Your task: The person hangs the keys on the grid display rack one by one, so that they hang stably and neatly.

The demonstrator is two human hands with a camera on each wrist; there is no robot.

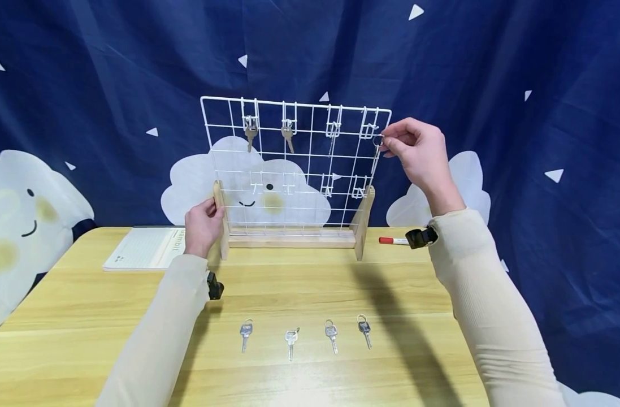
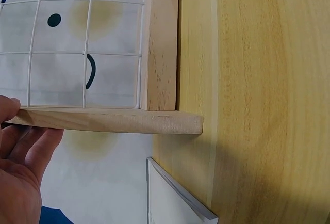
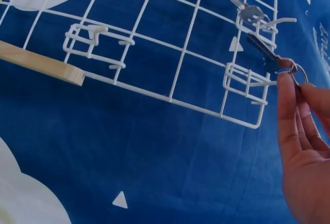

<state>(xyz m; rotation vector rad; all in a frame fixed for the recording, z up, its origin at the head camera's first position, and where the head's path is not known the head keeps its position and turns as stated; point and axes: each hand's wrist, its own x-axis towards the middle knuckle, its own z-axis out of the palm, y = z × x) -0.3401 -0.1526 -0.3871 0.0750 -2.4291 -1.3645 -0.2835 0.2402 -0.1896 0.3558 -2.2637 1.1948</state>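
Observation:
My right hand (image 1: 416,150) pinches the ring of a key (image 3: 265,51) between thumb and fingers. It holds the key beside the top right hook (image 1: 369,131) of a white wire grid rack (image 1: 310,104); the ring (image 3: 300,73) appears close to the hook's prong. Keys hang from the other top hooks: a first key (image 1: 251,135), a second key (image 1: 288,138) and a third key (image 3: 251,12), seen edge-on from the head. My left hand (image 1: 203,229) grips the rack's left wooden post (image 2: 113,121), thumb on one side and fingers on the other.
Several keys with rings lie in a row on the wooden table (image 1: 310,294), among them a left key (image 1: 246,333) and a right key (image 1: 365,328). Lower hooks (image 1: 359,189) carry no keys. A notebook (image 1: 144,249) lies left, a red-capped marker (image 1: 387,241) right.

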